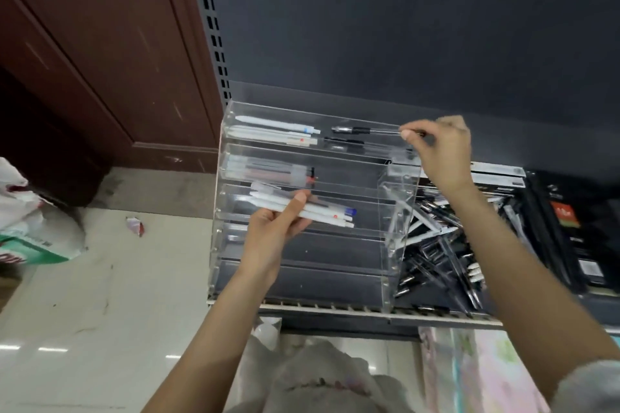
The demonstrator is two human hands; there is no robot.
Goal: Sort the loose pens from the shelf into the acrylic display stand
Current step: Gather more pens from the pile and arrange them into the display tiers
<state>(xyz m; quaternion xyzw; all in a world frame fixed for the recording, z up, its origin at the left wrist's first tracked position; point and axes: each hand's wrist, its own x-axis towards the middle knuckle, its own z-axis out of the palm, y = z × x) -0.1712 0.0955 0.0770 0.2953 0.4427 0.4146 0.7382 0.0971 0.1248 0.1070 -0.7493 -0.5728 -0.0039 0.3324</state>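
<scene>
At the far left, crumpled white and green plastic bags (30, 221) lie on the pale tiled floor (110, 295) beside a dark red-brown wooden cabinet (100, 54). Next comes the clear acrylic tiered display stand (302, 245), standing on the left end of the dark metal shelf (335, 309). Its top tier holds white-barrelled pens (278, 131) on the left and slim black pens (349, 141) on the right; the second tier holds translucent pens with a red-tipped one among them (268, 171). In front of the third tier the left hand (275, 228) holds a bundle of long white pens (302, 208), its grip curled round them with the thumb pressed across the barrels; one pen in the bundle has a blue cap. Further right, the right hand (439, 144) is raised at the top tier, its grip narrow, thumb and forefinger pinching the end of a thin black and clear pen (365, 130) that lies across the tier's right half. Right of the stand, a heap of loose black and clear pens (443, 255) lies on the shelf, and beyond it flat black packaged items (570, 221) lean against the dark back panel (402, 27).
</scene>
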